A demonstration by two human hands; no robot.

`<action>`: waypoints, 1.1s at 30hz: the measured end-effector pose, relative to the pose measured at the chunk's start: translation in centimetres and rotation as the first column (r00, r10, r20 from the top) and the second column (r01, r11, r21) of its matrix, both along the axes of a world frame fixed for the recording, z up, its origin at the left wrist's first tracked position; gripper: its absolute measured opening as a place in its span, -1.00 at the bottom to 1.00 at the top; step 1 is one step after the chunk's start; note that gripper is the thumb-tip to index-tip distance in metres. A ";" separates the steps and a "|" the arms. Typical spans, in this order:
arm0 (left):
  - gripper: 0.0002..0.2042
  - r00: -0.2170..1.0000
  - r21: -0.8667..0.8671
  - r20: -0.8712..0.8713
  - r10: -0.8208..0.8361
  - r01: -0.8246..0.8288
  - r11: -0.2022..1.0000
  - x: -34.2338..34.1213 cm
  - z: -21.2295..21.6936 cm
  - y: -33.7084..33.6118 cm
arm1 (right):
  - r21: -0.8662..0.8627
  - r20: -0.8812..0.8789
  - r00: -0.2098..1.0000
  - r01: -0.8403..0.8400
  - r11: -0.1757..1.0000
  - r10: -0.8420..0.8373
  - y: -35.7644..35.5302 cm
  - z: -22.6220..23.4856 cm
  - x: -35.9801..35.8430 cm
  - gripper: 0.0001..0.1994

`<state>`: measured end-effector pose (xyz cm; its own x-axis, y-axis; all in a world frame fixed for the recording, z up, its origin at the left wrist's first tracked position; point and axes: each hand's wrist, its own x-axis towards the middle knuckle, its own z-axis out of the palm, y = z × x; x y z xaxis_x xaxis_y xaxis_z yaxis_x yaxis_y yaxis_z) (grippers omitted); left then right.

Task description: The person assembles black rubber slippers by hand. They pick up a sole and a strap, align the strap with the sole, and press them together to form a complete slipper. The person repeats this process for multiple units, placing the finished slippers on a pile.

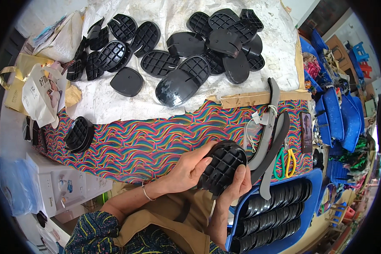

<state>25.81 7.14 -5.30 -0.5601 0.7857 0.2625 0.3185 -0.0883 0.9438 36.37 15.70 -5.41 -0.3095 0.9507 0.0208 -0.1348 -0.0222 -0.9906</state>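
Note:
Between my two hands, in front of my apron, is a black plastic shoe heel [223, 166], its ribbed grid side turned up. My left hand [189, 167] grips its left edge, with fingers and thumb closed on the rim. On the right edge, my right hand [238, 185] is closed round the lower side, thumb against the grid. At my lower right, a blue basin [315, 186] holds several rows of similar black heels [270, 216]. A small stack of black heels [79, 134] rests on the patterned cloth to the left.
Beyond the patterned cloth [156, 139], a white sheet [110, 108] carries many loose black heels [178, 86]. Curved grey strips [264, 131], scissors [290, 163] and a phone [306, 132] lie at the right. Paper bags [40, 95] stand left; blue crates [347, 114] are stacked right.

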 end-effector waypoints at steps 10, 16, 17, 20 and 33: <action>-0.71 0.981 -0.104 0.181 0.065 -0.047 0.994 -0.8 1.2 0.4 | 0.241 0.124 0.989 -0.109 0.964 0.081 0.7 -1.3 0.9 -0.63; -0.75 0.968 -0.022 -0.167 0.190 -0.196 0.980 -0.3 0.3 1.5 | 0.190 0.136 0.986 -0.118 0.975 0.093 0.3 -1.2 1.0 -0.64; -0.75 0.976 -0.063 -0.142 0.164 -0.174 0.983 -0.4 0.3 1.5 | 0.175 0.136 0.986 -0.124 0.977 0.101 0.3 -1.5 1.2 -0.65; -0.76 0.995 -0.132 -0.033 0.093 -0.096 0.987 -0.8 1.1 0.8 | 0.112 0.123 0.984 -0.144 0.983 0.130 0.6 -1.7 1.5 -0.62; -0.55 0.884 -0.008 0.454 -0.111 0.128 0.992 -4.2 3.5 -3.6 | -0.364 -0.213 0.689 -0.714 0.598 0.693 0.9 0.2 2.6 -0.60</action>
